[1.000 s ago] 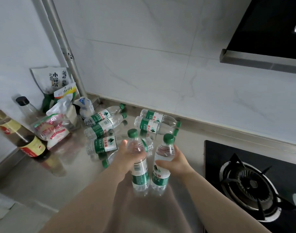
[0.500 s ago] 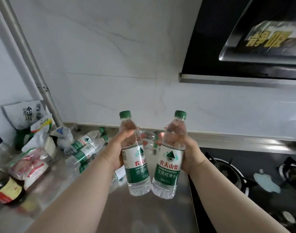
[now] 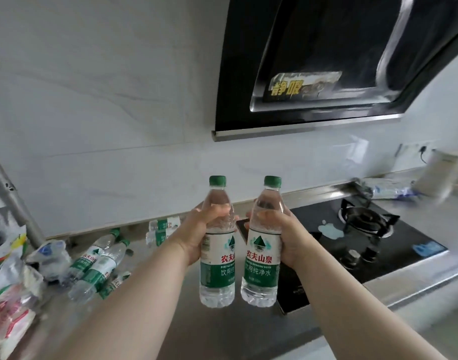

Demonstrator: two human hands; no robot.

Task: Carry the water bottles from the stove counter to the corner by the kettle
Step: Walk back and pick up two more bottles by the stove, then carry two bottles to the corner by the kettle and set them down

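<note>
My left hand (image 3: 196, 229) grips a clear water bottle (image 3: 217, 271) with a green cap and a green and white label, held upright above the counter. My right hand (image 3: 285, 237) grips a second, matching water bottle (image 3: 261, 268), upright right beside the first. Several more of the same bottles (image 3: 100, 266) lie on their sides on the steel counter (image 3: 170, 331) at the left, and two others (image 3: 161, 231) lie against the wall behind my left wrist. A pale blurred kettle-like object (image 3: 438, 175) stands at the far right by the wall.
A black gas stove (image 3: 363, 240) with a burner fills the counter to the right. A black range hood (image 3: 326, 61) hangs above it. Crumpled food bags (image 3: 12, 289) pile up at the left, beside a slanted grey pipe (image 3: 14, 203). A wall socket (image 3: 410, 149) sits near the kettle-like object.
Both hands lifted the two bottles off the counter and hold them higher now. My view has swung up and to the right, bringing the far right corner into sight.
</note>
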